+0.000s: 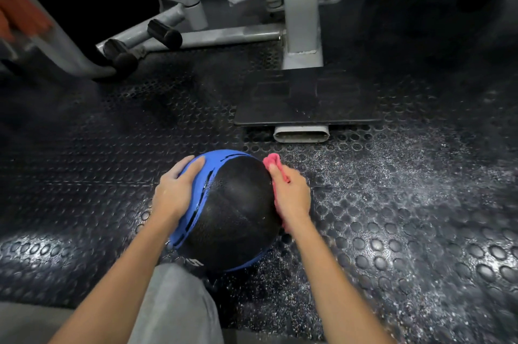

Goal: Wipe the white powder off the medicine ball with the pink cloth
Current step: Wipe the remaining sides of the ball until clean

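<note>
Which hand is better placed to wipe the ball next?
The right hand: it holds the pink cloth against the medicine ball. The left hand lies flat on the blue side, steadying it.

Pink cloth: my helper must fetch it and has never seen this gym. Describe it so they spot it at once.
On the studded black floor, in front of the grey machine post, sits a black and blue ball. The cloth is held against the ball's right side by the right hand, one crumpled end poking out ahead of it. Nothing else nearby is pink.
</note>
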A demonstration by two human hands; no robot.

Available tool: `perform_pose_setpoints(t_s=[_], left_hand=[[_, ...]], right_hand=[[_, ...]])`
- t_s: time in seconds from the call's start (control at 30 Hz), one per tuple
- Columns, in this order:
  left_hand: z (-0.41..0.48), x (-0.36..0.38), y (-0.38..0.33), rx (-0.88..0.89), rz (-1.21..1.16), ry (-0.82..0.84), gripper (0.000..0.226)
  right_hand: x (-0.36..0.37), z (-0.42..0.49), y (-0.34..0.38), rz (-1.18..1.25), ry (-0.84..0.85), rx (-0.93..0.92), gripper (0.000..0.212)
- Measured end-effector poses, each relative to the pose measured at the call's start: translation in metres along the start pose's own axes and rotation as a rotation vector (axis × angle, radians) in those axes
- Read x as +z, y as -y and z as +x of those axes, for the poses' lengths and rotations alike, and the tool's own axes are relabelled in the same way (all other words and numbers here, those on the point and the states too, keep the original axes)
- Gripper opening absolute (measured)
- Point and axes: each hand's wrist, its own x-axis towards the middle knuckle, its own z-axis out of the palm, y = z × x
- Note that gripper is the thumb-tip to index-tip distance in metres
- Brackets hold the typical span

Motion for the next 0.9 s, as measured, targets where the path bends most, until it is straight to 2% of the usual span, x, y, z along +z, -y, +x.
perform_pose_setpoints(t_s=[0.07, 0.1, 0.17, 0.2, 0.27, 0.33, 0.4, 0.47, 0.53, 0.67, 0.7, 0.77, 0.83, 0.9], left_hand=[[0.005, -0.001, -0.005, -0.006, -0.003, 0.024, 0.056], [0.007, -0.002, -0.006, -0.004, -0.012, 0.037, 0.057], [0.01, -0.004, -0.005, -0.007, -0.038, 0.056, 0.054], [0.01, -0.004, -0.004, -0.001, -0.061, 0.072, 0.052], [0.008, -0.004, 0.001, 0.013, -0.092, 0.094, 0.048], [0.006, -0.004, 0.004, 0.021, -0.078, 0.095, 0.048], [0.0, -0.003, 0.004, 0.042, -0.076, 0.088, 0.047], [-0.005, -0.001, 0.0, 0.058, -0.057, 0.083, 0.044], [-0.005, 0.002, -0.005, 0.073, -0.024, 0.076, 0.043], [-0.003, 0.003, -0.004, 0.083, 0.034, 0.067, 0.046], [-0.005, 0.004, -0.005, 0.089, 0.039, 0.065, 0.045], [-0.015, 0.007, -0.008, 0.116, 0.072, 0.051, 0.04], [-0.029, 0.012, -0.012, 0.171, 0.159, 0.01, 0.039], [-0.045, 0.021, -0.018, 0.25, 0.293, -0.021, 0.048]], right_hand=[[0.005, -0.033, -0.006, -0.056, -0.221, -0.129, 0.032], [0.011, -0.054, -0.007, -0.043, -0.313, -0.249, 0.031], [0.028, -0.086, -0.014, 0.003, -0.384, -0.472, 0.029], [0.032, -0.088, -0.016, 0.01, -0.408, -0.521, 0.026], [0.027, -0.072, -0.022, 0.065, -0.446, -0.43, 0.023], [0.019, -0.053, -0.037, 0.178, -0.414, -0.11, 0.025], [0.015, -0.038, -0.056, 0.406, -0.272, 0.233, 0.03], [0.011, -0.035, -0.061, 0.571, -0.191, 0.423, 0.024], [0.008, -0.04, -0.051, 0.457, -0.246, 0.349, 0.014], [0.002, -0.062, -0.009, 0.047, -0.297, -0.159, 0.024], [0.003, -0.062, -0.005, -0.041, -0.283, -0.231, 0.024], [0.002, -0.053, -0.011, -0.067, -0.308, -0.198, 0.026], [-0.006, -0.037, -0.028, 0.067, -0.319, 0.012, 0.028], [-0.019, -0.021, -0.042, 0.193, -0.254, 0.23, 0.024]])
